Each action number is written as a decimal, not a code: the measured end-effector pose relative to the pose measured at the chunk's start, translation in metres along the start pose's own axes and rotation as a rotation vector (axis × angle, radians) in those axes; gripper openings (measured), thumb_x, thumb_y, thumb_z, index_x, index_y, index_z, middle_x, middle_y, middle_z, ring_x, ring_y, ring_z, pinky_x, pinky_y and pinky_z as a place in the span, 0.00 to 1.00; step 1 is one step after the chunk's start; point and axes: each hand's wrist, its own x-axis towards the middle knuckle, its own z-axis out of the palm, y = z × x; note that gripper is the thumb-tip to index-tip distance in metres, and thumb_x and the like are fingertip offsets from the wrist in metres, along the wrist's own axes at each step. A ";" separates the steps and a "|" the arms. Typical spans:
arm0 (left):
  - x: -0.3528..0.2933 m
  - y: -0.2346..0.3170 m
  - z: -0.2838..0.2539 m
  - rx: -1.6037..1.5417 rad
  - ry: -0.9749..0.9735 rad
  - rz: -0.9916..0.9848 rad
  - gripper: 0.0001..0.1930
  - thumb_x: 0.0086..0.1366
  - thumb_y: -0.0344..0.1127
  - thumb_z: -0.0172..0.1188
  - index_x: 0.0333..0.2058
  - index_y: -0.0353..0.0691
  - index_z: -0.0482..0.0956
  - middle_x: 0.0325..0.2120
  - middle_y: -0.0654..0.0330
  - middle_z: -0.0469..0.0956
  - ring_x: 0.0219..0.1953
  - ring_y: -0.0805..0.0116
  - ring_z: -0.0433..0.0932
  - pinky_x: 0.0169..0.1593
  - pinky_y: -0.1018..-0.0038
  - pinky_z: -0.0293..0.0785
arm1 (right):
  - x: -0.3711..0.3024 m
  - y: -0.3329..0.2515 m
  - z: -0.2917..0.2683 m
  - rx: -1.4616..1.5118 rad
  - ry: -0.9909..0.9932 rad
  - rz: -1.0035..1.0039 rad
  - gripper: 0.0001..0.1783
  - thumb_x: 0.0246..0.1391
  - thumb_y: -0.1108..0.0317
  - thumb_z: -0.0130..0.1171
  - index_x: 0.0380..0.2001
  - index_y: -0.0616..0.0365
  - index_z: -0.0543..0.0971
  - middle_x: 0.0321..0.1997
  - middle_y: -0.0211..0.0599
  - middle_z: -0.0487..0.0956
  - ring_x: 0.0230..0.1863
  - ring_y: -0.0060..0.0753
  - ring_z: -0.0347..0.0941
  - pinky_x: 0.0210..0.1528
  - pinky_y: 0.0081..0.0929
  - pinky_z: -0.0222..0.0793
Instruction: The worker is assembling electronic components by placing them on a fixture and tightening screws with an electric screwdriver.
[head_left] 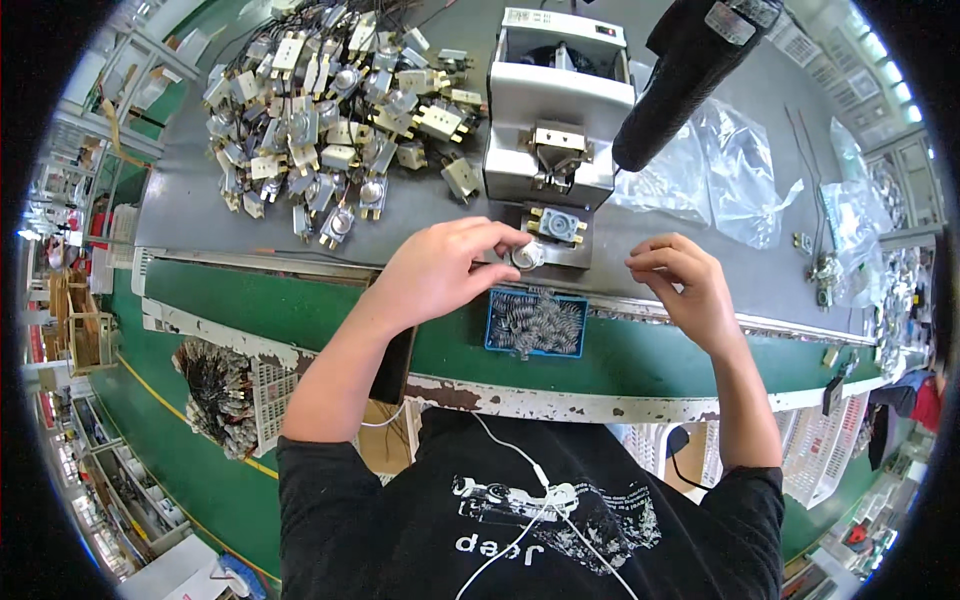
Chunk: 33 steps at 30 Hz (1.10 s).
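The thumb and forefinger of my left hand (440, 270) close on a small round metal part (527, 257) at the bench's front edge. Just beyond it, a blue-grey switch-like component (558, 226) with brass terminals lies on a dark metal block (572, 256). Off to the right, my right hand (688, 288) hangs over the bench edge with its fingers bent toward the thumb; anything between the fingertips is too small to make out. Between the hands, on the green ledge, sits a blue tray (487, 325) full of small coil springs (537, 322).
A grey-white bench machine (512, 110) stands behind the block. Left of it spreads a big heap of wired metal components (320, 120). A black cylindrical arm (675, 90) slants in at upper right. Clear plastic bags (740, 180) lie on the right of the bench.
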 end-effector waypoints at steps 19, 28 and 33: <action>-0.002 0.007 -0.002 0.005 0.017 -0.016 0.20 0.57 0.34 0.71 0.49 0.41 0.82 0.39 0.60 0.83 0.28 0.70 0.76 0.36 0.73 0.74 | -0.005 0.017 0.012 -0.173 0.365 -0.099 0.12 0.54 0.81 0.63 0.42 0.62 0.82 0.38 0.40 0.85 0.39 0.31 0.84 0.43 0.26 0.79; -0.012 0.002 -0.008 0.001 0.063 -0.096 0.19 0.57 0.33 0.70 0.48 0.40 0.82 0.38 0.60 0.82 0.27 0.71 0.75 0.36 0.74 0.74 | -0.016 0.029 -0.007 -0.069 0.518 0.060 0.07 0.63 0.82 0.54 0.42 0.69 0.80 0.38 0.40 0.84 0.42 0.28 0.82 0.48 0.23 0.77; -0.010 -0.001 -0.010 0.012 0.079 -0.099 0.19 0.57 0.33 0.69 0.49 0.40 0.82 0.39 0.60 0.82 0.27 0.72 0.75 0.36 0.74 0.74 | -0.017 0.005 0.015 -0.001 0.221 0.016 0.09 0.58 0.83 0.58 0.42 0.64 0.81 0.38 0.39 0.84 0.41 0.30 0.82 0.48 0.25 0.77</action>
